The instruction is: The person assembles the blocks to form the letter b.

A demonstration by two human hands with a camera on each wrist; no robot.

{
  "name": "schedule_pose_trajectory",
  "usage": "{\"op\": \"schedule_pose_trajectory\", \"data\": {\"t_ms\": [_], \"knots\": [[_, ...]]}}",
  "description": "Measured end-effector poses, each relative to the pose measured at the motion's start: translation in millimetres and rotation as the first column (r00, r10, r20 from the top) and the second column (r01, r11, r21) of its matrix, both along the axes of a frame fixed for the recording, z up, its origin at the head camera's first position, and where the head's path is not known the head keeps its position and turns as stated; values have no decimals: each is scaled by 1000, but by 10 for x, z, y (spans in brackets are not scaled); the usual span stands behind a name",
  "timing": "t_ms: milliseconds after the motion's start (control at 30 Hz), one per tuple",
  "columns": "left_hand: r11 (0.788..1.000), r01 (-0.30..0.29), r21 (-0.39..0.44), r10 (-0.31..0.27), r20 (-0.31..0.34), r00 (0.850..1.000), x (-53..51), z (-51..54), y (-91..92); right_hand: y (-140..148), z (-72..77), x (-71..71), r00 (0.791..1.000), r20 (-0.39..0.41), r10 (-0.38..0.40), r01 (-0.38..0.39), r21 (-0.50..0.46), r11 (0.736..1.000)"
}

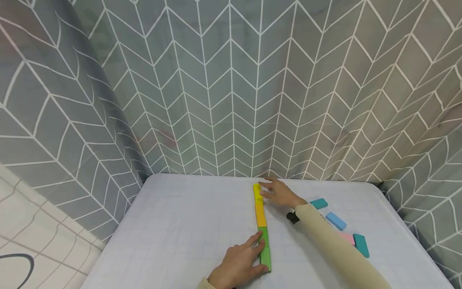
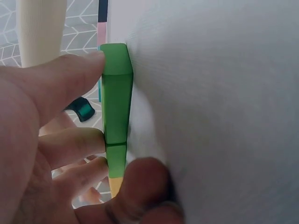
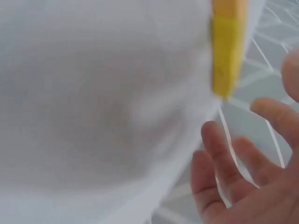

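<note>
A straight row of end-to-end blocks runs away from me across the table. My left hand rests on its near green blocks: the near green block lies under the thumb tip, and two fingertips touch the upper side around its seam with the farther green block. Beyond them come an orange block and, at the far end, a yellow block. My right hand is beside the yellow block with fingers spread; in the right wrist view a gap separates its fingers from that block, and nothing is held.
Right of the row, partly behind my right forearm, lie a teal block, a blue block, a pink block and another teal block. A patterned grey curtain hangs behind the white-covered table.
</note>
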State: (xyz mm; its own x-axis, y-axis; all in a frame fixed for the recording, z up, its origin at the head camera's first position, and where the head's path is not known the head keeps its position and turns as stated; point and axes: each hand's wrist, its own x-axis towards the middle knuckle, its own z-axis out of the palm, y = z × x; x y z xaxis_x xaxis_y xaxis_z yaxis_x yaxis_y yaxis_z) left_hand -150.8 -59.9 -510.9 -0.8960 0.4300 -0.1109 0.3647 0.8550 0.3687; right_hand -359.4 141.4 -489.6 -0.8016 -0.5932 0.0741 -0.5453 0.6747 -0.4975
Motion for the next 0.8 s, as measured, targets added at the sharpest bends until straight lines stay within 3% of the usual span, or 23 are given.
{"op": "schedule_pose_trajectory", "data": {"t_ms": [100,267,467,600,800], "knots": [[1000,5,15,-5,-6,1000,3,-6,10,288,104,14,1000,12,-22,22,-13,1000],[1000,1,30,-1,-4,1000,7,-17,6,917,212,78,998,-51,-26,28,43,999],[999,-10,34,11,-14,1000,4,-7,-2,1551,203,264,990,14,-138,136,85,987],[999,-5,39,5,-16,1000,10,-20,2,1732,102,363,983,12,-182,181,81,980],[999,-9,36,9,4,1000,3,-19,-6,1676,-16,363,969,-14,-246,247,52,968]]}}
